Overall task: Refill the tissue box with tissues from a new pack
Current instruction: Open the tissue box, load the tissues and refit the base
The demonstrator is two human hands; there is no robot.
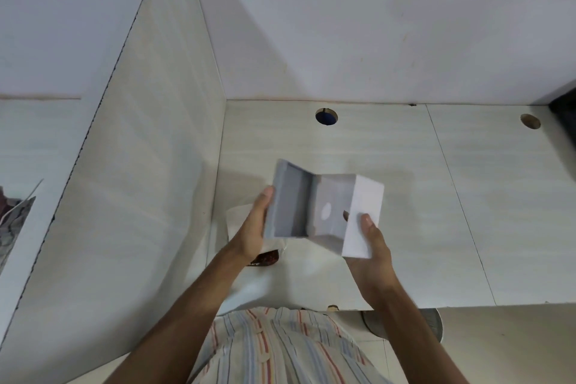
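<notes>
I hold a white tissue box [363, 215] above the desk with its hinged lid [285, 199] swung open to the left. The inside looks empty, and an oval slot shows in its inner wall. My left hand [254, 226] grips the lid's outer edge. My right hand [371, 246] holds the box body from below, thumb on its white side. Under my hands lies a white tissue pack [299, 277] with a dark red label, partly hidden by my left wrist.
The white desk [467, 196] has a round cable hole [326, 116] at the back and another [530, 121] at the far right. A tall white partition [140, 165] stands on the left. A dark object [564, 109] sits at the right edge.
</notes>
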